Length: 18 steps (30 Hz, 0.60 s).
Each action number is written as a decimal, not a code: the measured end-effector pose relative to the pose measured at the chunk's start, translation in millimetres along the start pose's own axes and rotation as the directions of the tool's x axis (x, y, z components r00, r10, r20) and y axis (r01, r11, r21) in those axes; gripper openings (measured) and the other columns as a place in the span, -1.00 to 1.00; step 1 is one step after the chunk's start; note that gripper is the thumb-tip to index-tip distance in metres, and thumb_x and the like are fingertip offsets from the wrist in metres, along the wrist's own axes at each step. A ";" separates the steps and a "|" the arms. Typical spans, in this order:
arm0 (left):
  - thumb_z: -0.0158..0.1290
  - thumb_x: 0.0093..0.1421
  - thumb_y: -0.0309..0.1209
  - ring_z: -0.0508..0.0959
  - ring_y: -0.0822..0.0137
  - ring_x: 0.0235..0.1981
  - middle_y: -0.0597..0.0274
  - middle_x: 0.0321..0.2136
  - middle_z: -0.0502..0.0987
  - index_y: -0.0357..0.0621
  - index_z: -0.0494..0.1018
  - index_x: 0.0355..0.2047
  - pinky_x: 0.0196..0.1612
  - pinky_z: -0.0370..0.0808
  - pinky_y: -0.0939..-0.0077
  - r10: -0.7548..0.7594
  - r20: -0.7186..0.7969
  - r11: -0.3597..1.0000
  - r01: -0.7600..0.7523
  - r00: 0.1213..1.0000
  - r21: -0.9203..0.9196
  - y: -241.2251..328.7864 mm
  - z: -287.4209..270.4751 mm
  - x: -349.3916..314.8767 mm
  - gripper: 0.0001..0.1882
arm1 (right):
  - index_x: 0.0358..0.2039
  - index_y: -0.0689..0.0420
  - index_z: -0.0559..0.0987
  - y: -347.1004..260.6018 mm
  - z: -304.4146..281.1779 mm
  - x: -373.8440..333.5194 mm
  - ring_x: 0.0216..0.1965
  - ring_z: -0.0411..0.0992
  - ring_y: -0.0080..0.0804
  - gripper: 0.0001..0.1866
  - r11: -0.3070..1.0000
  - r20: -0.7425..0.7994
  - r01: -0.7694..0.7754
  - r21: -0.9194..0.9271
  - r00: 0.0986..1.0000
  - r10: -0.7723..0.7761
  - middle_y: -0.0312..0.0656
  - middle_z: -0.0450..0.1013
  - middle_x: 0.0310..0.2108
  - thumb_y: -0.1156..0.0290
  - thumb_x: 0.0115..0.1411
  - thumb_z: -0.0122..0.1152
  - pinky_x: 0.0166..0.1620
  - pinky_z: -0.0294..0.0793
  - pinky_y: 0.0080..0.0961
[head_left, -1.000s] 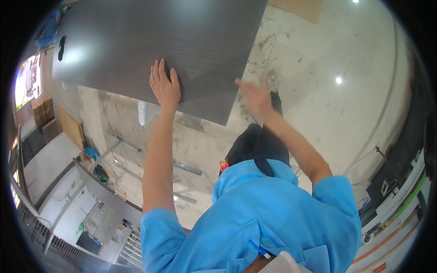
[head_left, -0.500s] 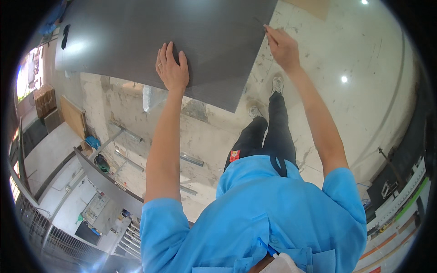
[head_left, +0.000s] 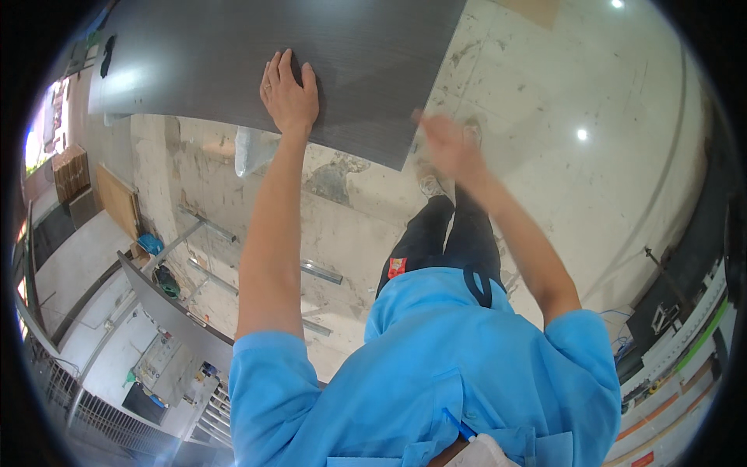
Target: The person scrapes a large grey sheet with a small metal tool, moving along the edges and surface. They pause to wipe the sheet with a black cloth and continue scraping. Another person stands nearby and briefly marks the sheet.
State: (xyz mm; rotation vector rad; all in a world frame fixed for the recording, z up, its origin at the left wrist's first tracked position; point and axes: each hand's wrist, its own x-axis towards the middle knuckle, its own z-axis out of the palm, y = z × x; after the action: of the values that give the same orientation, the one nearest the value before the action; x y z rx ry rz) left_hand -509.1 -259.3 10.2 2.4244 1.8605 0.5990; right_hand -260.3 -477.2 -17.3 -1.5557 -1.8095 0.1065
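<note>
Fingers [head_left: 287, 68] spread, rests left hand [head_left: 292, 101] on flat dark-grey wood-grained panel [head_left: 373, 70]; has right hand [head_left: 457, 148] near its edge, cannot tell grip.

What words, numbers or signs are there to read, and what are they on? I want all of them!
None can be read here.
Red tag by the hip: any marks are too small to read.
Red patch at the lower right: too small and blurred to read.
Dark board and blue shirt: no writing shows.
</note>
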 end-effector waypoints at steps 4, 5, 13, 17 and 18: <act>0.00 0.50 -0.05 0.25 0.07 0.53 0.12 0.47 0.37 0.02 0.42 0.41 0.57 0.09 0.05 -0.018 0.013 1.000 0.018 1.000 -0.018 0.6 -1.8 -1.2 -0.43 | 0.16 0.10 0.66 53.9 8.5 43.1 -0.34 0.64 -0.19 -0.62 0.985 -0.077 -0.155 0.075 0.984 0.161 -0.15 0.64 -0.28 0.51 0.34 0.23 -0.38 0.64 -0.27; 0.00 0.50 -0.05 0.25 0.07 0.53 0.13 0.47 0.37 0.02 0.41 0.42 0.57 0.09 0.05 -0.014 0.023 1.000 0.014 1.000 -0.012 1.1 -2.7 -1.3 -0.43 | 0.16 0.13 0.65 44.3 10.4 34.7 -0.35 0.63 -0.18 -0.62 1.000 -0.133 -0.012 -0.009 0.991 0.011 -0.16 0.62 -0.31 0.50 0.32 0.25 -0.37 0.64 -0.25; -0.04 0.53 -0.07 0.20 0.05 0.55 0.11 0.49 0.32 -0.01 0.35 0.46 0.58 0.07 0.04 -0.028 0.058 0.999 0.027 0.998 0.018 6.9 -8.3 2.1 -0.42 | 0.06 0.16 0.68 -30.5 -17.4 7.7 -0.33 0.64 -0.12 -0.67 0.934 0.188 -0.101 0.343 0.982 0.037 -0.11 0.61 -0.23 0.50 0.28 0.27 -0.29 0.64 -0.21; -0.05 0.54 -0.08 0.19 0.03 0.56 0.10 0.50 0.31 -0.03 0.32 0.48 0.58 0.05 0.04 -0.044 0.115 0.999 0.040 0.992 0.033 6.1 -11.5 3.5 -0.41 | 0.01 0.20 0.67 62.2 -50.0 100.0 -0.22 0.70 -0.37 -0.75 0.549 0.167 -0.568 0.613 0.772 0.613 -0.10 0.68 -0.20 0.44 0.36 0.33 -0.21 0.64 -0.40; -0.05 0.54 -0.09 0.19 0.03 0.56 0.10 0.50 0.31 -0.04 0.32 0.48 0.58 0.05 0.04 -0.021 0.099 1.000 0.019 0.995 0.023 6.1 -12.2 3.7 -0.40 | -0.01 0.21 0.68 86.8 -58.6 124.1 -0.24 0.69 -0.43 -0.77 0.553 0.104 -0.529 0.644 0.776 0.621 -0.09 0.67 -0.23 0.43 0.37 0.34 -0.20 0.64 -0.40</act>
State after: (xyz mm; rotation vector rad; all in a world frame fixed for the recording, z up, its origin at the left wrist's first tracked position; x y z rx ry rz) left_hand -506.5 -260.1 24.1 2.3987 1.8601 0.4505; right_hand -155.1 -367.4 39.6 -1.5063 -0.8980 0.8378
